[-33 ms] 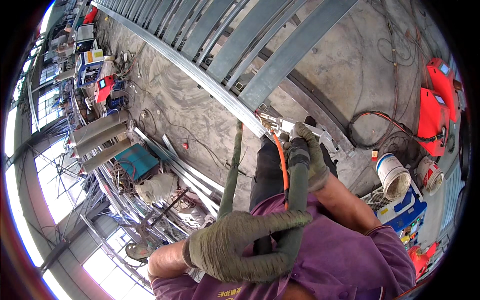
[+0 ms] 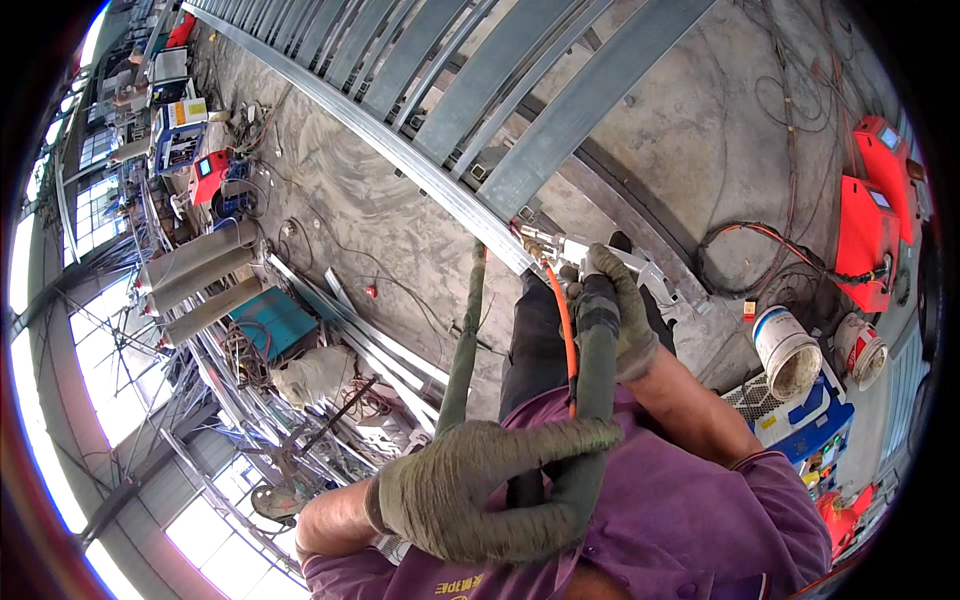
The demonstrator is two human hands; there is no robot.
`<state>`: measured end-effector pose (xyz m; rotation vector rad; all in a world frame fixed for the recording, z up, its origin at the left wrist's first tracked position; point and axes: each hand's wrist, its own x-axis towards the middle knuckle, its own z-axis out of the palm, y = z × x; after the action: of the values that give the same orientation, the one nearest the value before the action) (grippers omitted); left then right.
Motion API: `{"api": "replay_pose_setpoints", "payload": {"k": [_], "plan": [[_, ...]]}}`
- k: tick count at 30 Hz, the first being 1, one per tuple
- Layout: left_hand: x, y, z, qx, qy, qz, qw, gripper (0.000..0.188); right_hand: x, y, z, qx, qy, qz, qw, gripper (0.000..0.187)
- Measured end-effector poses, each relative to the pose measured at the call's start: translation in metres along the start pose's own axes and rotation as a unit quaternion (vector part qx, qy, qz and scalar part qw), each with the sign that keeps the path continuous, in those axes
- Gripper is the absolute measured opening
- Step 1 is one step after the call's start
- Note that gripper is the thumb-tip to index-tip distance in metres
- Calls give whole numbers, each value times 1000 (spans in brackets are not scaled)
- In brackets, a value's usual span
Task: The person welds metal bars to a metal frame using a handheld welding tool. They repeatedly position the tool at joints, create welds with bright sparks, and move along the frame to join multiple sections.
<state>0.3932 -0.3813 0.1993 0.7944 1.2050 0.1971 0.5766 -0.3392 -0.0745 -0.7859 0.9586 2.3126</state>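
A welding gun (image 2: 566, 250) with a brass-coloured tip is in my gloved right hand (image 2: 632, 315), whose fingers wrap its handle. That tip reaches the end of a galvanised rail (image 2: 400, 155), where it meets flat upright bars (image 2: 560, 120) of a metal fence panel. From the handle a thick green-sleeved cable (image 2: 598, 375) runs back towards my body, with a thin orange hose (image 2: 563, 320) beside it. Close to my chest, my gloved left hand (image 2: 470, 495) closes around the cable, thumb over it. Another stretch of green-sleeved cable (image 2: 462, 370) hangs left of my legs.
Red machines (image 2: 865, 235) stand at the right with coiled cables (image 2: 745, 255), near a white bucket (image 2: 788, 350) and a blue toolbox (image 2: 820, 415). Metal lengths and scrap (image 2: 370, 350) lie at the left around a teal box (image 2: 275, 322). A steel beam (image 2: 635, 210) lies under the panel.
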Motion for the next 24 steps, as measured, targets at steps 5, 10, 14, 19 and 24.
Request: {"api": "replay_pose_setpoints", "payload": {"k": [5,10,14,19,24], "plan": [[17,25,-15,-53,-79,-16,995,73,4,0,2,18,40,-4,999,46],[24,27,-17,-45,-92,39,994,77,6,-2,-3,27,12,-7,1000,42],[30,37,-18,-2,-104,13,995,78,8,0,-5,25,21,-45,998,38],[31,40,-14,-6,-86,-16,996,75,11,-3,-8,25,31,-36,999,40],[28,46,-5,-14,-47,-32,998,66,9,-5,-9,6,26,-11,1000,52]]}}
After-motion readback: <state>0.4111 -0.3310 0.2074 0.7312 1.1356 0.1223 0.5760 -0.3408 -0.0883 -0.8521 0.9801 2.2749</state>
